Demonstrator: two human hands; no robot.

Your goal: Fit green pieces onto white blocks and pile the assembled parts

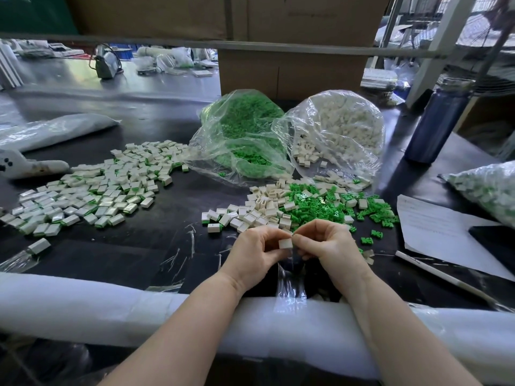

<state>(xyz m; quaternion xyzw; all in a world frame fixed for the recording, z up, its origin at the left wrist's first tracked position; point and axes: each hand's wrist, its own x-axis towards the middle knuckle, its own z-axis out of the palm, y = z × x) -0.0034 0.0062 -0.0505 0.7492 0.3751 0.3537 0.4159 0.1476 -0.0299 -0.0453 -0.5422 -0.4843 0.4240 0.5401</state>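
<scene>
The black tabletop [172,246] carries everything, and the largest working mass on it is the spread of assembled parts [92,188], white blocks with a green edge, lying far left of the hands; there are too many to count, well over a hundred. A second, small cluster of assembled parts [220,218] lies just ahead and left of the hands. Behind stand two clear bags, one of green pieces [242,135] and one of white blocks [340,129], both spilling toward the person. In front of them lie a loose heap of white blocks [264,204] and a loose heap of green pieces [334,207], touching and partly mixed; again uncountable.

One white block [285,243] is in work, pinched between both hands near the tabletop's front edge. The left hand [256,252] grips it with curled thumb and fingers from the left; the right hand [328,243] pinches at its upper right corner, where a sliver of green seems to show, too small to be sure. The block's broad face looks at the camera, its long axis running left to right.

Judging from this, once the piece seats, the piling move goes leftward, and the left hand is the nearer one to both clusters.
</scene>
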